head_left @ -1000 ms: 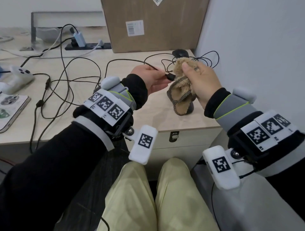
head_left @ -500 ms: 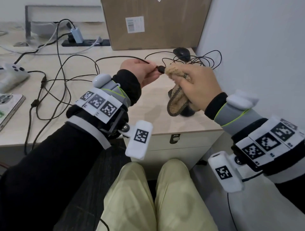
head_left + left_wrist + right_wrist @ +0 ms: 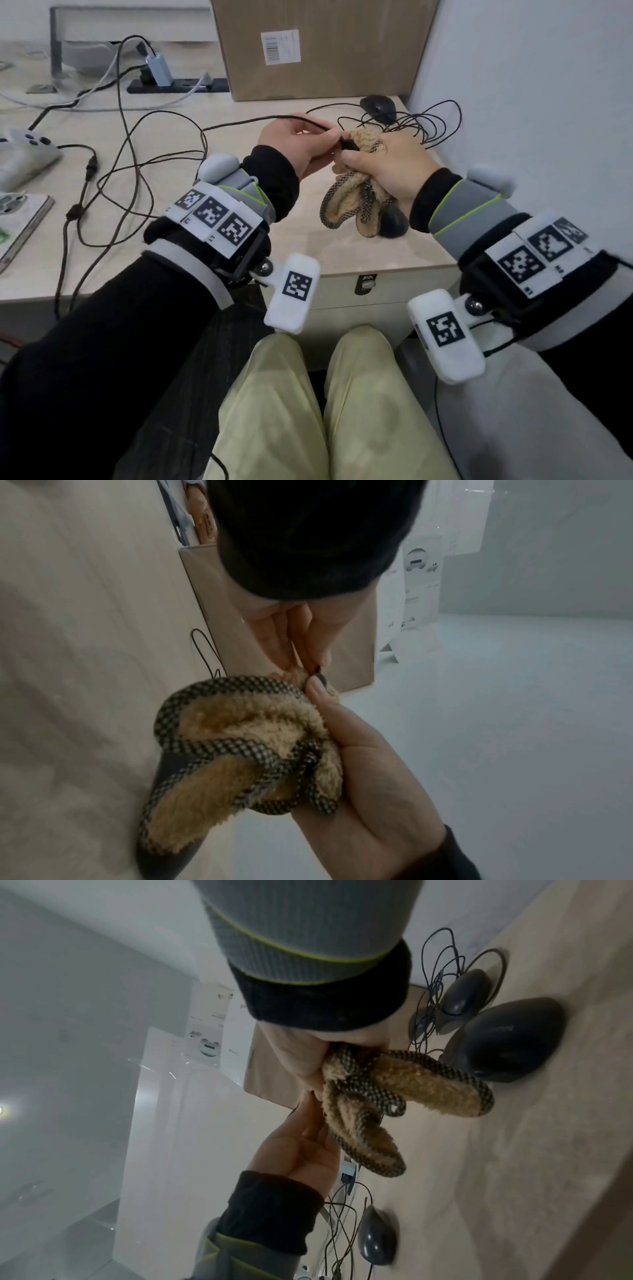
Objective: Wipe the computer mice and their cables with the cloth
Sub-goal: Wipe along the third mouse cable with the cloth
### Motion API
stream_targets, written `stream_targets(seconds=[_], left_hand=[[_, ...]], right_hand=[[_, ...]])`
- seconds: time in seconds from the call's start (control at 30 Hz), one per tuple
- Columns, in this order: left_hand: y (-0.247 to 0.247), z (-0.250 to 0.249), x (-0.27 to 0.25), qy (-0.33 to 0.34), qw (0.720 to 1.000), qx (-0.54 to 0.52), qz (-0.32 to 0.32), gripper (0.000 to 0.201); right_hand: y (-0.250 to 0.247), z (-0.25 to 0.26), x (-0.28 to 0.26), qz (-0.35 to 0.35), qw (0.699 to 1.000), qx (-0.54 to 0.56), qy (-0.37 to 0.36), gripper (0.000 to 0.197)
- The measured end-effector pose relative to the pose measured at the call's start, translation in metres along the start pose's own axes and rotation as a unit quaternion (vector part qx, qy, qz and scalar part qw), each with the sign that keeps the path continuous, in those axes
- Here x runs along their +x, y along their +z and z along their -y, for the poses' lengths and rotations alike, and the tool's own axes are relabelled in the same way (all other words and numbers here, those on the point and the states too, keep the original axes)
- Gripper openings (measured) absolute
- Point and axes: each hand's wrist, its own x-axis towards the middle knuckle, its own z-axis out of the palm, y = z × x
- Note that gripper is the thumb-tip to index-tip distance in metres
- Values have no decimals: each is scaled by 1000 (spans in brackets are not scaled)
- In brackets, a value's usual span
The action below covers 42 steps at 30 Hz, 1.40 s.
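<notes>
- The cloth (image 3: pixel 356 202) is hanging bunched in the right hand (image 3: pixel 394 171) above the near right corner of the table (image 3: pixel 212 246); it is fluffy and tan, edged with a black-and-white checked trim, and its folds are drooping below the fist.
- The right hand is closing round the cloth, and its thumb is pressing the upper fold against a small dark plug (image 3: pixel 347 144) at the end of a black cable (image 3: pixel 239 121).
- The left hand (image 3: pixel 296 144) is pinching that cable right beside the plug, so both hands are meeting knuckle to knuckle.
- The cable is arcing away leftward over the table and joining a tangle of other black leads (image 3: pixel 130 164).
- A dark computer mouse (image 3: pixel 394 222) is sitting on the table under the hanging cloth, mostly hidden by it in the head view; the right wrist view is showing more of it (image 3: pixel 507 1042).
- A second mouse (image 3: pixel 378 108) is lying further back beside a loose coil of thin cable (image 3: pixel 428 123), next to a cardboard box (image 3: pixel 325 48).
- A third mouse (image 3: pixel 375 1234) is showing only in the right wrist view, blurred.
- The plug itself is hard to make out, being nearly swallowed by fingers and cloth.
- A white game controller (image 3: pixel 24 150) is being cut off at the left edge.
</notes>
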Motion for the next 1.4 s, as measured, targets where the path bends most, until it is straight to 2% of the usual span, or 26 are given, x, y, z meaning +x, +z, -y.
stream_targets(seconds=[0.2, 0.33, 0.4, 0.5, 0.57, 0.67, 0.77, 0.83, 0.9, 0.97, 1.07, 1.17, 1.27, 1.3, 1.33, 1.37, 1.4], left_hand=[[-4, 2, 5, -28, 999, 26, -21, 12], [-5, 5, 11, -58, 998, 14, -25, 11], [-4, 4, 16, -72, 997, 9, -30, 14], [-6, 2, 32, -107, 991, -11, -78, 23], [-13, 2, 45, -138, 985, -31, -96, 26], [-14, 4, 60, -167, 982, -4, -89, 28], [2, 8, 75, -185, 979, 29, -77, 28], [13, 8, 79, -199, 976, 62, -70, 21], [17, 9, 81, -223, 967, 103, -72, 35], [16, 6, 75, -260, 954, 136, -60, 41], [-5, -6, 67, -237, 957, 159, -48, 20], [-53, -25, 55, -171, 951, 224, -124, 23], [-107, -47, 36, -148, 917, 312, -201, 25], [-126, -50, 30, -157, 889, 368, -221, 21], [-144, -51, 25, -171, 847, 450, -228, 25], [-157, -50, 18, -182, 807, 506, -243, 35], [-163, -47, 13, -199, 781, 537, -250, 43]], right_hand=[[3, 0, 2, -10, 1000, 4, 16, 17], [2, -4, 11, -65, 997, -34, 15, 25], [2, -4, 13, -73, 995, -62, 21, 32], [-10, -2, 20, -107, 991, -55, 65, 39], [-25, -4, 26, -136, 987, -32, 77, 32], [-40, -6, 32, -154, 985, -15, 76, 23], [-41, -9, 47, -151, 983, -25, 99, 28], [-39, -13, 56, -142, 982, -40, 120, 31], [-38, -18, 62, -132, 981, -54, 132, 19], [-37, -19, 66, -131, 980, -68, 136, 17], [-31, -10, 66, -126, 981, -91, 120, 16], [-11, 0, 67, -86, 984, -112, 105, 20], [20, 12, 66, -30, 978, -178, 106, 40], [31, 16, 64, -11, 976, -191, 108, 43], [43, 18, 62, 11, 974, -199, 110, 45], [54, 19, 63, 25, 972, -205, 111, 47], [61, 19, 63, 26, 971, -212, 108, 49]])
